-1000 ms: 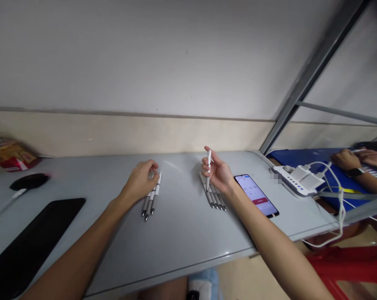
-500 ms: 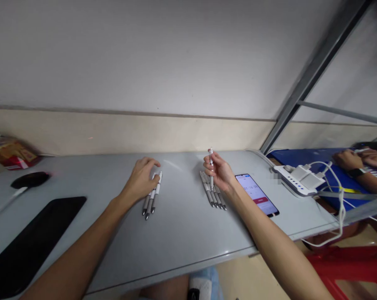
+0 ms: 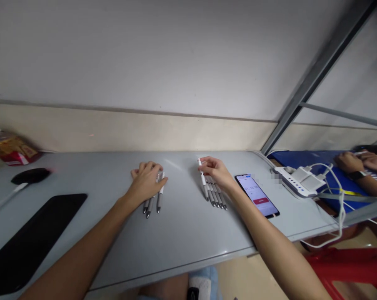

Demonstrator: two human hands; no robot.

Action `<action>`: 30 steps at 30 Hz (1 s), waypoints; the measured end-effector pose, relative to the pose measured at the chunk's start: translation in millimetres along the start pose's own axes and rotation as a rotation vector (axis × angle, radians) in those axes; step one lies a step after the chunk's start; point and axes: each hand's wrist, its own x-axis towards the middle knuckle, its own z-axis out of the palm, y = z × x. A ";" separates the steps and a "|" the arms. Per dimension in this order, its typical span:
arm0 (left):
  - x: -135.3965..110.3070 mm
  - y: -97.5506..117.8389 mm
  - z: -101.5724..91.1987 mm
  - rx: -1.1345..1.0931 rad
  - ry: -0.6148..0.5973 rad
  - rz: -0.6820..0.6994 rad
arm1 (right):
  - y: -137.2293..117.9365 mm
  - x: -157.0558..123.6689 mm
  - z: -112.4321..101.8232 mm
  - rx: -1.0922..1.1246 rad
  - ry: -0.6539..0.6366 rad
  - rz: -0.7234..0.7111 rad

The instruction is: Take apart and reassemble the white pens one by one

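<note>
Two small clusters of slim grey-and-white pens lie on the smooth grey bench. The left hand (image 3: 146,182) rests loosely curled over the left pens (image 3: 153,202). At three o'clock from it, the right hand (image 3: 217,171) pinches a pen (image 3: 202,180) beside the right pens (image 3: 216,196). A glossy smartphone (image 3: 257,195) lies further right.

Bare grey counter (image 3: 182,233) lies open between two pen clusters; lit black smartphone (image 3: 258,196) and white power strip (image 3: 296,182) crowd the right.
</note>
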 end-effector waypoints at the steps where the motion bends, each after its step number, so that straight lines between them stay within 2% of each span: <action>1: -0.7 1.4 -0.2 0.002 -0.003 0.005 | 2.5 0.8 0.3 -0.126 0.031 -0.039; 6: -4.3 10.2 -4.8 0.019 0.003 0.014 | 15.0 4.5 0.6 -0.744 0.140 -0.194; 10: -6.5 15.8 -10.3 0.057 0.018 -0.010 | 23.1 5.7 -0.6 -0.979 0.137 -0.136; 19: -6.5 13.6 -8.8 0.129 0.033 0.006 | 28.2 9.2 -5.5 -1.026 0.117 -0.096; 30: -8.1 13.9 -9.2 0.102 0.017 0.035 | 15.8 6.9 -8.0 -1.003 0.122 -0.041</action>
